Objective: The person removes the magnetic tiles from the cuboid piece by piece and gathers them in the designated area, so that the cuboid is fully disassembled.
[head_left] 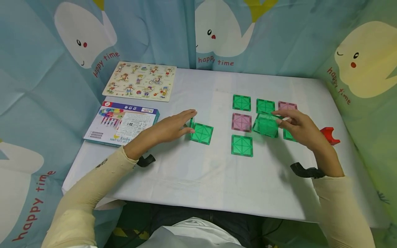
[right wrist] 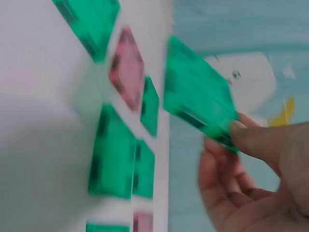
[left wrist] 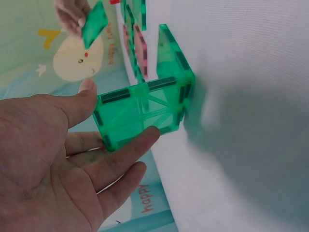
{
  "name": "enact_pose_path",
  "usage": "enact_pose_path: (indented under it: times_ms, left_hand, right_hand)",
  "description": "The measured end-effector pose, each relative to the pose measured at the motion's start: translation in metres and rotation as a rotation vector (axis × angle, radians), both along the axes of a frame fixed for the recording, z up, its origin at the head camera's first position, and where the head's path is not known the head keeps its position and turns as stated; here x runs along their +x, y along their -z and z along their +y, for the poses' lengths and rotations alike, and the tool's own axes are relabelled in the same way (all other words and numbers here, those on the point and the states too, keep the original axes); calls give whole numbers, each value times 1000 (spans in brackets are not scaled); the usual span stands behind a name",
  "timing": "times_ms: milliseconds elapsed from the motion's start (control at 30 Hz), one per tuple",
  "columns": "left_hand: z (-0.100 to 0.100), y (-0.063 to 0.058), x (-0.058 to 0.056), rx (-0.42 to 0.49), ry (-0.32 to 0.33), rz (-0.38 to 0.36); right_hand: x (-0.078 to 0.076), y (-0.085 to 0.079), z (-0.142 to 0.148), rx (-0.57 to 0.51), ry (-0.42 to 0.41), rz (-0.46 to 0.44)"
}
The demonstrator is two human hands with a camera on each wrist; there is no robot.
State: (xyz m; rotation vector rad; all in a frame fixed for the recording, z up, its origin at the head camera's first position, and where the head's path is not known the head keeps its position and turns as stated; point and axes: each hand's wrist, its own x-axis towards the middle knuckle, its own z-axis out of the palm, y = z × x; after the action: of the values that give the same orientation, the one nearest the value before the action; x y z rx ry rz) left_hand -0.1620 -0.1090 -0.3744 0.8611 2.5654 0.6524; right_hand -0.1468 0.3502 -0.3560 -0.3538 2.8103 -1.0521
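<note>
My left hand [head_left: 169,126] pinches an upright green see-through magnetic tile [left wrist: 130,113] between thumb and fingers. That tile stands along the left edge of a flat green tile [head_left: 202,133] on the table, and the two meet at a corner in the left wrist view. Over the tile rows at the right, my right hand [head_left: 299,128] holds another green magnetic tile [right wrist: 199,92] by one corner, thumb against fingers, raised and tilted above the table. Below it lie several flat green tiles [head_left: 242,145] and pink tiles [head_left: 241,122] in loose rows; the raised tile hides part of them.
At the back left lies a board with printed figures [head_left: 139,82]. A flat printed box [head_left: 121,121] sits in front of it, near my left forearm. A red notched piece [head_left: 330,135] rests beyond my right hand. Curtains [head_left: 173,31] hang around the white table [head_left: 186,179].
</note>
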Motion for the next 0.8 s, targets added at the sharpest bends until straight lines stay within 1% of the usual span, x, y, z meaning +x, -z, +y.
enact_pose_path:
  times_ms: [67,200,333,433,500,633,800]
  left_hand:
    - [1,0,1,1,0,-2]
    - [1,0,1,-2,-2,-8]
    - [2,-1,1,-7,-7,-8]
    - [2,-1,1,-7,-7,-6]
    - [2,-1,1,-6,-7,-5]
    - [2,-1,1,-10,-2,1]
    - [2,-1,1,-10,-2,6]
  right_hand:
    - [6,0,17,-4,4,-93]
    - [19,7,40,-8,-36,-239]
    - [26,18,47,-23,-89,-309]
    - [29,25,46,-24,-98,-327]
    - [29,29,43,-4,-97,-320]
    - [29,32,35,68,-78,-306]
    - [28,37,25,173,-31,-282]
